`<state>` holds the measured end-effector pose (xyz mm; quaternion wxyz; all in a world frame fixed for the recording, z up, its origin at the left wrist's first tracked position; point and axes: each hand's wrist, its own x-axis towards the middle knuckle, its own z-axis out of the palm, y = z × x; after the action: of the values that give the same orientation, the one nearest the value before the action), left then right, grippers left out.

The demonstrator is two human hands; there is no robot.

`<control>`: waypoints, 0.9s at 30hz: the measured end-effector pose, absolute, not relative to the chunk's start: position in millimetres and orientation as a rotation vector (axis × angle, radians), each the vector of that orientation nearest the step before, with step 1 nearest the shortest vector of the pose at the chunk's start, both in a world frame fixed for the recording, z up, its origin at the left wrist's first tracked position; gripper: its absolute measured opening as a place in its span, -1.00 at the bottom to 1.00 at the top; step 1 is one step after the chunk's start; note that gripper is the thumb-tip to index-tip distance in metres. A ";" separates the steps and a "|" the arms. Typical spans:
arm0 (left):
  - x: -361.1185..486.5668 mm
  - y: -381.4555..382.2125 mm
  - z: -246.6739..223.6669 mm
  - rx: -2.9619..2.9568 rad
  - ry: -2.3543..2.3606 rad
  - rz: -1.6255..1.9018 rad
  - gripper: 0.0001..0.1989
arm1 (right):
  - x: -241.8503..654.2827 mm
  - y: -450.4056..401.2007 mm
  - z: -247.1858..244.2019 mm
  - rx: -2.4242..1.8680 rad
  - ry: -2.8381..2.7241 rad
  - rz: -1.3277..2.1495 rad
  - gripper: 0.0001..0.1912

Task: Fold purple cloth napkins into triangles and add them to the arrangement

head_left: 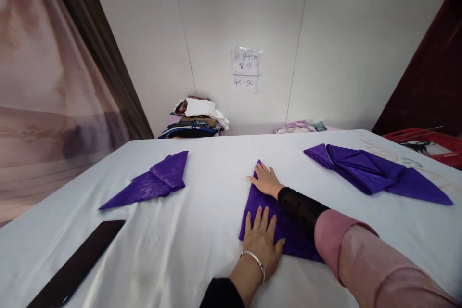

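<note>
A folded purple cloth (294,238) lies in a triangular shape on the white-covered table, its tip pointing away from me. My left hand (263,236), with a silver bangle at the wrist, rests flat with fingers spread on the cloth's near left part. Farther up, my right hand (266,180) lies open on the cloth close to its tip. My right forearm, in black lace and a pink sleeve, hides part of the cloth's right side. Neither hand grips anything.
Folded purple cloths lie at the left (155,180) and right (371,168) of the white table (212,250). A dark flat object (79,262) is at the near left. Behind the table are piled clothes (198,118); a red basket (415,135) stands at the right.
</note>
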<state>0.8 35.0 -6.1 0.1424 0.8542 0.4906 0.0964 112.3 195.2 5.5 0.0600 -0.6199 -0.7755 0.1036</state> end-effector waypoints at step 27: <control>-0.3 34.1 -2.6 2.457 1.408 0.261 -0.36 | 131.4 211.8 8.5 -1.900 -2.274 0.462 -0.22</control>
<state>-0.3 34.1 -2.6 0.1484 0.8545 0.4895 0.0908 131.4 211.8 8.5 0.0711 -0.6319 -0.7563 0.1536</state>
